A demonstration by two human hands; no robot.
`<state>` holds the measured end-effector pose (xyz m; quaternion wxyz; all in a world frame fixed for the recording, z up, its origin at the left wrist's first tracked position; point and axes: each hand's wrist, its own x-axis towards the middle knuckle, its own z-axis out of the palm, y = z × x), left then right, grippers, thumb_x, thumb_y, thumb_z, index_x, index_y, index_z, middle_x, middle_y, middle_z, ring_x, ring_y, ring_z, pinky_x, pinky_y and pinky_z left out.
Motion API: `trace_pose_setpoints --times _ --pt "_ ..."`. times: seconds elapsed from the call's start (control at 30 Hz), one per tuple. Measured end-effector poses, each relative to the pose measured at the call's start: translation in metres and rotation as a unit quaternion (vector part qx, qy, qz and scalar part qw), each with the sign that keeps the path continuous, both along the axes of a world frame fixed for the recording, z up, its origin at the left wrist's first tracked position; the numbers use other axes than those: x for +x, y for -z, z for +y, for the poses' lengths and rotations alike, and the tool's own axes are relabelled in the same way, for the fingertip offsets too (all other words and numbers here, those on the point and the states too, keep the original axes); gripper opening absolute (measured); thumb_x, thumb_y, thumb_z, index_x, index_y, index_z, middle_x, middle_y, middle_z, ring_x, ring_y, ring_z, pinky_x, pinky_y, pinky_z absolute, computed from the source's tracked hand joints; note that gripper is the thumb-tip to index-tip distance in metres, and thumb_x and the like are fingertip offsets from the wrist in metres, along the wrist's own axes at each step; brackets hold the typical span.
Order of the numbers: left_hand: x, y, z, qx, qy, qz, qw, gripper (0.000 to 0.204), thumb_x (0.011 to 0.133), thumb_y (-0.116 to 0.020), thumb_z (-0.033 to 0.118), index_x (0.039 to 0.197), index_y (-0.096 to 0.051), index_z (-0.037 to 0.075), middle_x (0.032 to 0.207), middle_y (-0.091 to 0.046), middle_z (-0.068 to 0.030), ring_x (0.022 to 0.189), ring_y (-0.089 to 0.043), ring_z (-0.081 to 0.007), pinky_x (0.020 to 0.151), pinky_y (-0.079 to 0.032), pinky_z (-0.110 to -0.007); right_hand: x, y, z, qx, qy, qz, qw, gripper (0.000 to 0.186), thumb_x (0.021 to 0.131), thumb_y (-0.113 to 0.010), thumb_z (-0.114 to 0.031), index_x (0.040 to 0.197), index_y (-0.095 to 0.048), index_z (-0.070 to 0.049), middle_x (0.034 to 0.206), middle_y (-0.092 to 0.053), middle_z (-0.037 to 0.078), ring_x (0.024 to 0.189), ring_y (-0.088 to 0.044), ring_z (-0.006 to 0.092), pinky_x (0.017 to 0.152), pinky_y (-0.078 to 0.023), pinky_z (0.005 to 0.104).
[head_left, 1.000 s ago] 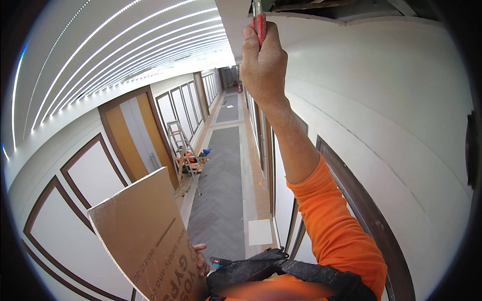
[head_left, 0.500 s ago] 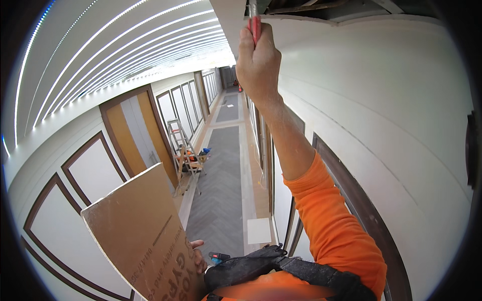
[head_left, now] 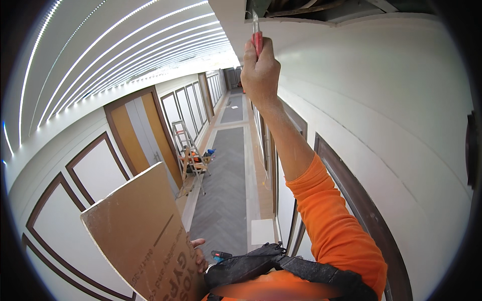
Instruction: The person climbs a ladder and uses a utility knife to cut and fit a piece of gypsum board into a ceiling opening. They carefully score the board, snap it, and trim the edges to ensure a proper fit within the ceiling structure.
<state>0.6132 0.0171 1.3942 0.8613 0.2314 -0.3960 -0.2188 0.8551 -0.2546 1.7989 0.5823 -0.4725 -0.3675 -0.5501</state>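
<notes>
My right hand (head_left: 260, 75) is raised, closed around a red-handled cutting tool (head_left: 258, 40), probably a utility knife, its metal end up at the cut edge of a dark ceiling opening (head_left: 341, 9). Its forearm in an orange sleeve rises from the lower right. My left hand (head_left: 199, 256) grips the right edge of a brown-faced board (head_left: 130, 226) with a white core at lower left; most of that hand is hidden behind the board. A black strap bag (head_left: 236, 271) crosses my body at the bottom, with a small blue-and-black item beside it.
A long corridor runs ahead with grey herringbone flooring (head_left: 226, 190). An aluminium ladder (head_left: 183, 135) with orange and blue items stands along the left, before a wooden door (head_left: 160, 120). A white square piece (head_left: 262, 232) lies on the floor at right. Light strips line the left ceiling.
My right hand and the tool have moved down in the picture, away from the top edge, showing more of the tool's metal end. The board has tilted slightly left.
</notes>
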Motion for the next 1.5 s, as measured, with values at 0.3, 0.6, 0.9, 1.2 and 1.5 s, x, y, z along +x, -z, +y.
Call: trace_pose_setpoints --times 0.3,0.6,0.9,1.2,1.5 --pt "0.002 -0.001 0.003 -0.006 0.002 0.028 1.000 0.086 0.104 -0.038 0.056 0.163 -0.009 0.001 0.124 -0.061 -0.0263 0.105 -0.066 -0.0419 0.090 -0.039 -0.050 0.024 -0.017 0.010 0.023 0.062 -0.079 0.995 0.019 0.107 -0.052 -0.020 0.108 -0.053 -0.001 0.071 -0.063 0.013 0.062 -0.068 0.0248 0.057 -0.053 0.0375" --pt "-0.001 -0.006 0.004 0.023 -0.001 0.015 1.000 0.087 0.103 -0.039 0.058 0.164 -0.008 0.004 0.120 -0.061 -0.0246 0.104 -0.066 -0.0420 0.091 -0.039 -0.050 0.012 -0.011 -0.007 0.024 0.074 -0.103 0.992 0.014 0.106 -0.054 -0.018 0.106 -0.054 -0.004 0.071 -0.063 0.010 0.060 -0.067 0.0220 0.056 -0.053 0.0352" --pt "0.000 -0.008 0.004 0.027 -0.010 0.021 0.999 0.085 0.104 -0.038 0.055 0.165 -0.005 0.005 0.120 -0.061 -0.0241 0.103 -0.067 -0.0410 0.091 -0.040 -0.051 0.039 -0.015 0.008 0.009 0.068 -0.059 0.996 0.016 0.106 -0.054 -0.019 0.106 -0.054 -0.004 0.070 -0.062 0.010 0.061 -0.068 0.0227 0.057 -0.053 0.0368" --pt "0.001 -0.004 0.001 0.005 -0.003 0.031 0.999 0.085 0.105 -0.035 0.056 0.165 -0.004 0.005 0.121 -0.060 -0.0256 0.104 -0.065 -0.0425 0.095 -0.038 -0.051 0.021 -0.012 -0.004 0.011 0.070 -0.102 0.992 0.017 0.106 -0.053 -0.020 0.108 -0.055 -0.003 0.071 -0.062 0.012 0.060 -0.067 0.0225 0.057 -0.052 0.0365" --pt "0.000 -0.006 -0.002 0.011 -0.041 0.027 0.999 0.086 0.105 -0.040 0.053 0.165 -0.002 0.005 0.116 -0.062 -0.0232 0.099 -0.067 -0.0398 0.086 -0.042 -0.049 0.042 -0.020 0.016 0.040 0.055 -0.093 0.993 0.019 0.106 -0.053 -0.020 0.106 -0.054 -0.001 0.072 -0.063 0.013 0.062 -0.068 0.0285 0.057 -0.052 0.0370"
